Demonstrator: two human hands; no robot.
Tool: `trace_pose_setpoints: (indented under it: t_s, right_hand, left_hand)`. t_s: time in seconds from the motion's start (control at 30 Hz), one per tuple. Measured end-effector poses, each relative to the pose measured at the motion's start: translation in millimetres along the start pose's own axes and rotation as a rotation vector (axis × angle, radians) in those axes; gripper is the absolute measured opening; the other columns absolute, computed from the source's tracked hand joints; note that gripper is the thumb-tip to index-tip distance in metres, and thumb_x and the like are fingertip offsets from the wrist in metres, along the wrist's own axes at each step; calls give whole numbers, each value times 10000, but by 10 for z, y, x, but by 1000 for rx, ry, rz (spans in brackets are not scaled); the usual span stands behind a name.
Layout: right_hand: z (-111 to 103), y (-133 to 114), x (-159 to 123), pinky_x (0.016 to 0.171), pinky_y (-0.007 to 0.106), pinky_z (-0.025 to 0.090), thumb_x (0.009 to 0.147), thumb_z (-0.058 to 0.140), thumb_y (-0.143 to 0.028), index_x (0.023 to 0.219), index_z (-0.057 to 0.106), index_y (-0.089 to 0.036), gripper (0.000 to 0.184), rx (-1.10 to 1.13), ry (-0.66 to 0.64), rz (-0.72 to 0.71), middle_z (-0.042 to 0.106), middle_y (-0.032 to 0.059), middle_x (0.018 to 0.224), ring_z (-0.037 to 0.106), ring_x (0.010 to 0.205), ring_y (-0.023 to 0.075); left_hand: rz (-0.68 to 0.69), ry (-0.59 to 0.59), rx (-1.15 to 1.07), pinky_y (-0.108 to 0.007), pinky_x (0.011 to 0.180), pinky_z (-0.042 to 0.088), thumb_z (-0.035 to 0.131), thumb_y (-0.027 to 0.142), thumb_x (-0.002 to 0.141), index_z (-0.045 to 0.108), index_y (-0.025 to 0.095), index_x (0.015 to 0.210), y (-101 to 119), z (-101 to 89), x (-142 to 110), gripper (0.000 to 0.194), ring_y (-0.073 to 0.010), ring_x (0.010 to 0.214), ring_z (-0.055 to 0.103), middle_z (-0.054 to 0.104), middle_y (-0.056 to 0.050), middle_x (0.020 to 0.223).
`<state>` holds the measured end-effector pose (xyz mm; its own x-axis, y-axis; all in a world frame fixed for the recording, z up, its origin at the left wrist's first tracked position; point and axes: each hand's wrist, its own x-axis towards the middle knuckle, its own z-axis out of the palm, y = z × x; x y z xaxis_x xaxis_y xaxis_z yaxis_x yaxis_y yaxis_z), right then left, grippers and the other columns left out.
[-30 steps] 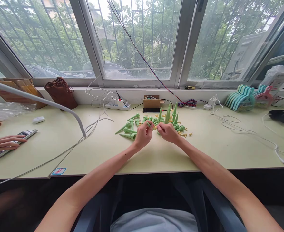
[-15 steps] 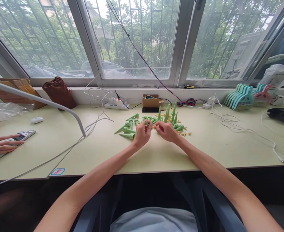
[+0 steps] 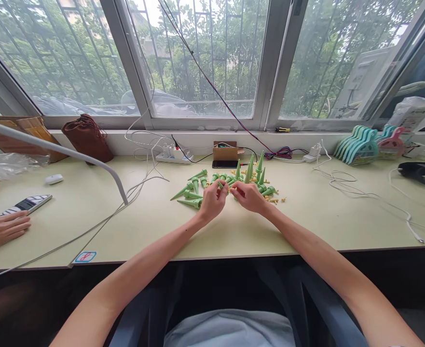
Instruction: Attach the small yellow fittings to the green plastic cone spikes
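My left hand (image 3: 214, 198) is closed round a green plant watering spike (image 3: 220, 184), mostly covered by the fingers. Beside it, my right hand (image 3: 250, 196) pinches a small yellow valve (image 3: 229, 190) against the end of that spike; the fingers hide most of the contact. Several green watering spikes (image 3: 182, 192) lie to the left of my hands. Behind my right hand, tapered green spikes (image 3: 249, 169) stand upright. Small yellow valves (image 3: 273, 200) are scattered at the right of the pile.
A black phone (image 3: 225, 164) lies behind the pile, by a cardboard box (image 3: 225, 153). White cables (image 3: 140, 190) cross the table at left, under a grey curved bar (image 3: 100, 163). Another person's hand (image 3: 6, 230) rests by a phone (image 3: 29, 204). Turquoise hangers (image 3: 359, 146) stand at right.
My right hand has shifted slightly left, its fingertips now against the left hand's. The other person's hand has drawn back off most of the phone at left.
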<state>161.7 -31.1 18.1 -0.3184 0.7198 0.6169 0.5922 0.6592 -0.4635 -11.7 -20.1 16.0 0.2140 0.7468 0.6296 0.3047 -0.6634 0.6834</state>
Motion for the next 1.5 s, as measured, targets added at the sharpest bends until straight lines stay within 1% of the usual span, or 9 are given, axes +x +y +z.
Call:
trace_pose_setpoints:
  t_s: [0.23, 0.3, 0.43, 0.5, 0.6, 0.77, 1.0, 1.2, 1.5]
  right_hand:
    - [3, 26, 17, 526, 239, 267, 984, 393, -381, 641, 403, -199, 388, -33, -8, -7, 393, -38, 542, 311, 495, 97]
    - [0, 25, 20, 527, 241, 266, 987, 387, -390, 639, 418, -198, 399, -39, -9, -2, 396, -37, 542, 313, 494, 98]
    - [-3, 9, 17, 540, 230, 294, 981, 417, -406, 814, 569, -187, 315, -19, -11, 16, 447, -45, 541, 359, 487, 99]
    - [-3, 1, 12, 552, 225, 311, 970, 448, -407, 926, 594, -182, 272, -9, -6, 10, 474, -50, 545, 380, 483, 98]
    - [-4, -4, 7, 557, 223, 323, 964, 464, -409, 971, 590, -175, 266, 3, -9, 1, 500, -48, 559, 392, 481, 97]
    - [-7, 6, 12, 554, 227, 327, 982, 425, -419, 879, 574, -187, 294, 12, -27, 2, 511, -30, 585, 405, 504, 105]
    - [-13, 14, 23, 521, 239, 278, 999, 344, -472, 654, 477, -193, 464, -46, -32, 19, 452, -16, 553, 350, 499, 105]
    - [-11, -5, 10, 548, 226, 315, 968, 451, -444, 981, 584, -181, 295, -1, -36, 26, 449, -63, 521, 374, 469, 101]
    - [12, 38, 12, 558, 228, 341, 970, 449, -421, 938, 581, -189, 269, 15, -33, 18, 514, -37, 563, 408, 493, 110]
  left_hand:
    - [4, -5, 25, -223, 468, 388, 497, 368, 938, 522, 194, 838, 19, -4, -3, 202, -81, 460, 488, 584, 15, 686]
    - [-1, -1, 22, -224, 463, 387, 502, 363, 935, 520, 196, 835, 24, -5, 1, 195, -82, 452, 482, 586, 16, 677]
    - [-15, 15, -5, -229, 445, 379, 499, 384, 935, 521, 205, 846, 22, -8, 15, 201, -89, 443, 468, 570, 19, 648]
    - [-16, 27, -17, -228, 440, 380, 502, 401, 931, 523, 208, 840, 18, -8, 21, 215, -91, 453, 473, 566, 16, 658]
    - [-15, 29, -16, -227, 443, 386, 503, 404, 930, 521, 206, 830, 18, -7, 21, 222, -87, 457, 474, 554, 18, 668]
    - [-21, 1, -8, -232, 446, 386, 501, 393, 934, 520, 202, 842, 21, -7, 8, 213, -86, 449, 484, 551, 19, 663]
    - [-3, -8, -13, -223, 440, 381, 493, 415, 939, 528, 197, 853, 14, -9, 6, 237, -85, 453, 491, 556, 16, 666]
    - [-27, 10, -9, -232, 444, 397, 498, 408, 936, 523, 206, 849, 3, -14, 15, 221, -88, 451, 482, 553, 15, 675]
    - [-16, 0, -20, -237, 439, 385, 497, 398, 936, 514, 209, 833, 24, -14, 11, 216, -87, 446, 469, 556, 14, 677]
